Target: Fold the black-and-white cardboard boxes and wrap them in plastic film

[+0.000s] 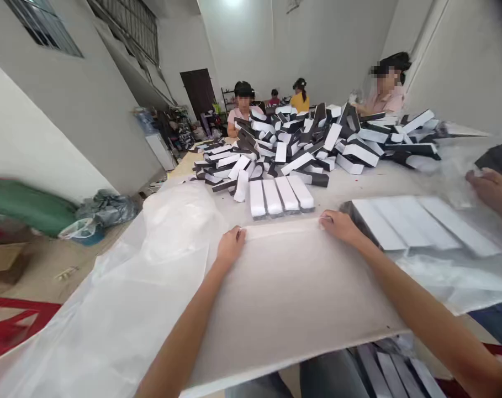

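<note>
A long white box [281, 228] lies crosswise on the table in front of me, inside a clear plastic sleeve or bag. My left hand [230, 247] pinches its left end with curled fingers. My right hand [341, 226] grips its right end the same way. Just beyond it stand several white boxes with black sides [281, 195] in a neat row. To the right, more long white boxes [424, 226] lie side by side under clear plastic.
A large heap of black and white boxes [317, 141] covers the far table. Clear plastic bags [168, 232] pile up at my left. Another person's hand [491, 188] reaches in at the right edge. Several people sit at the far end. More boxes [395, 370] lie below the table edge.
</note>
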`<state>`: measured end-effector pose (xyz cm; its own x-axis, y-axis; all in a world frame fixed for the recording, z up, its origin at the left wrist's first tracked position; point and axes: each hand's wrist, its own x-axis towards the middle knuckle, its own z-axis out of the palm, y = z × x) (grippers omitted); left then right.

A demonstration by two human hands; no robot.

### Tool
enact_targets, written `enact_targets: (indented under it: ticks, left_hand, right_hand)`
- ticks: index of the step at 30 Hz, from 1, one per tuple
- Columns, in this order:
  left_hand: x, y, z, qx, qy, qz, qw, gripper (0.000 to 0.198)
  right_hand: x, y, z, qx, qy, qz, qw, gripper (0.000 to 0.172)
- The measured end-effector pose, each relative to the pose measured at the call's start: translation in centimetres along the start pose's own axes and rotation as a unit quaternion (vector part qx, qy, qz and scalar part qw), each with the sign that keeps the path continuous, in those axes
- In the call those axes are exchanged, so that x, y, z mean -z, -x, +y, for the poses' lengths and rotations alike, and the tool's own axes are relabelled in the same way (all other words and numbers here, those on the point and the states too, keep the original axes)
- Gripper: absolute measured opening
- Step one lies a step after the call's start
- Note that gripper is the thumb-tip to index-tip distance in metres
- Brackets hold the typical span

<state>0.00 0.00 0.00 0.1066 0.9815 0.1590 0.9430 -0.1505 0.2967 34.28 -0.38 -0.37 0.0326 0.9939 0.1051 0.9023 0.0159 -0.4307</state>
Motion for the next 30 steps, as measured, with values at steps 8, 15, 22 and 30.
enact_targets:
  ticks: [8,15,22,30]
  left_hand:
    - [0.0,0.0,1.4,0.080,-0.060,-0.026,0.995,0.024]
    - [0.0,0.2,2.0,0.105,-0.094,-0.033,0.990,0.024]
    - [0.1,1.0,1.2,-0.114,-0.121,0.067,0.984,0.026]
    - [-0.7,1.4,1.0,-0.268,-0.027,0.011,0.963,0.025]
  right_hand:
    - [-0.7,-0.3,-0.1,-0.059,0.016,0.000,0.998,0.024]
    - [-0.6,0.1,-0.9,-0.105,0.067,0.002,0.992,0.024]
    - [-1.2,1.2,-2.1,0.059,0.153,0.148,0.975,0.027]
    - [-2.5,2.2,-3.8,0.302,-0.012,-0.004,0.953,0.026]
